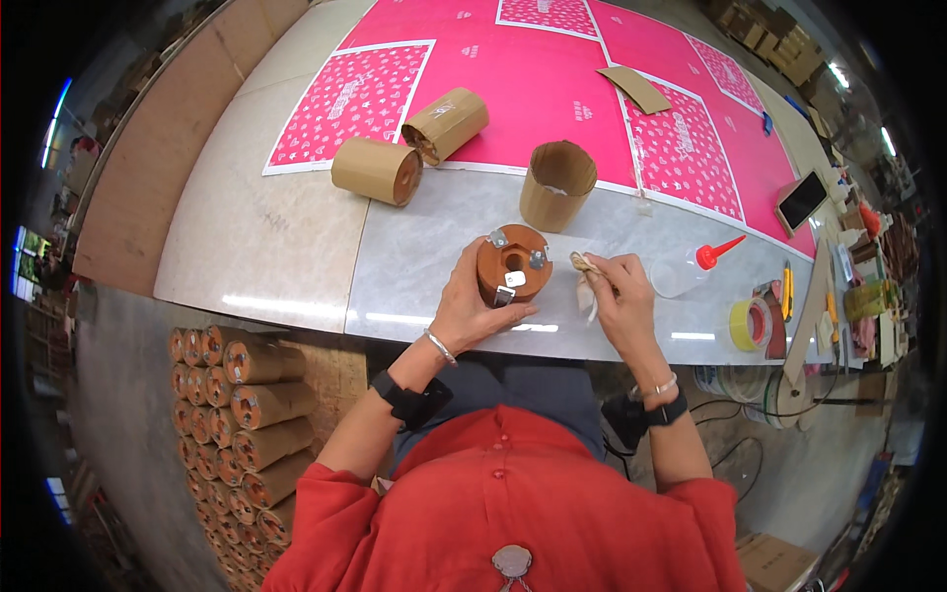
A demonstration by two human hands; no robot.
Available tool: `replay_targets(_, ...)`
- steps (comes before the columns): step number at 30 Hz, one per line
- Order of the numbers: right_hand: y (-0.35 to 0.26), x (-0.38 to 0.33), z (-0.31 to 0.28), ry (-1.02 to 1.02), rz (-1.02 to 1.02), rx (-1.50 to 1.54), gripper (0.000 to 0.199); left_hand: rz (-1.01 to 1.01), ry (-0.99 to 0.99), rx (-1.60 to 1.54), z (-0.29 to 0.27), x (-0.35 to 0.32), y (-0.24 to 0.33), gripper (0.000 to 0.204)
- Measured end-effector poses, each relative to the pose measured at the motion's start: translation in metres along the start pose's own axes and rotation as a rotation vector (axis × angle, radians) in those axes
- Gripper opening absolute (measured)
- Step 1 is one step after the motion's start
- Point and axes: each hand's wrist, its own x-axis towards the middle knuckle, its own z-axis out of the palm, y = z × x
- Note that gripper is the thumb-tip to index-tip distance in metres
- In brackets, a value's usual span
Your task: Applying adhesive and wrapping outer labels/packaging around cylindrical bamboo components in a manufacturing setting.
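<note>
My left hand (472, 306) grips a brown wooden cylinder (513, 263) with small metal fittings on its top face, held at the near edge of the pale table (296, 247). My right hand (619, 294) pinches a small crumpled beige cloth (586, 268) just to the right of the cylinder, close to it. An upright open cardboard tube (557, 185) stands right behind the cylinder.
Two cardboard tubes (377, 170) (445, 124) lie on their sides at the back left, on large pink printed sheets (533, 79). A clear squeeze bottle with a red nozzle (691, 268), a yellow tape roll (750, 324) and a phone (801, 200) sit to the right. Several rolled tubes (247, 395) are stacked below the table's left.
</note>
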Motion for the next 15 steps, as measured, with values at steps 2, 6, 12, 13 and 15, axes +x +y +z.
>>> replay_targets(2,-0.043,-0.006,-0.006,0.107,-0.324,0.023,0.032,0.007,0.066,0.108,0.003,-0.002,-0.003,0.097)
replay_targets(6,-0.069,0.018,0.022,0.097,-0.580,-0.100,0.027,0.012,0.096,0.120,0.006,-0.006,-0.013,0.094)
replay_targets(12,-0.082,0.019,0.028,0.008,-0.676,-0.217,0.025,0.200,0.179,0.200,0.014,-0.005,-0.015,0.087)
replay_targets(13,-0.087,0.024,0.030,0.048,-0.696,-0.214,0.022,0.241,0.202,0.223,0.014,-0.004,-0.016,0.084)
replay_targets(15,-0.084,0.040,0.030,0.017,-0.681,-0.237,0.020,0.219,0.194,0.195,0.014,-0.005,-0.010,0.085)
